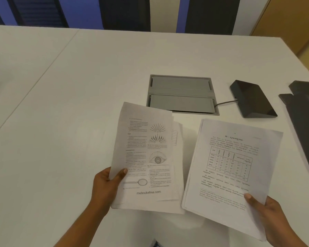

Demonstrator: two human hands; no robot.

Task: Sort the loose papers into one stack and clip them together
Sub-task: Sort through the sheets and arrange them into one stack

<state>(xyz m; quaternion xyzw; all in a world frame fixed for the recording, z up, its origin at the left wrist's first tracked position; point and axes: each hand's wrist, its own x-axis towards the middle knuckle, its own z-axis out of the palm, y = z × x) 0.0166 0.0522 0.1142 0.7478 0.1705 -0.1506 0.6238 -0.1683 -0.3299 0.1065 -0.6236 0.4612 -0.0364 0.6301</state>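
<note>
My left hand [105, 184] grips the lower left edge of a bundle of printed sheets [146, 157], thumb on top; the top page shows text, an eye drawing and fan-shaped figures. More sheets peek out behind it on the right. My right hand [268, 213] holds the lower right corner of a second bundle of papers [230, 172], whose top page carries a table and lines of script. The two bundles sit side by side above the white table [70, 104], slightly apart. No clip is visible.
A grey cable hatch [181, 94] is set into the table behind the papers. A dark wedge-shaped box [251, 98] with a cable lies to its right. Dark flat objects [305, 122] sit at the right edge. Chairs stand beyond the far edge.
</note>
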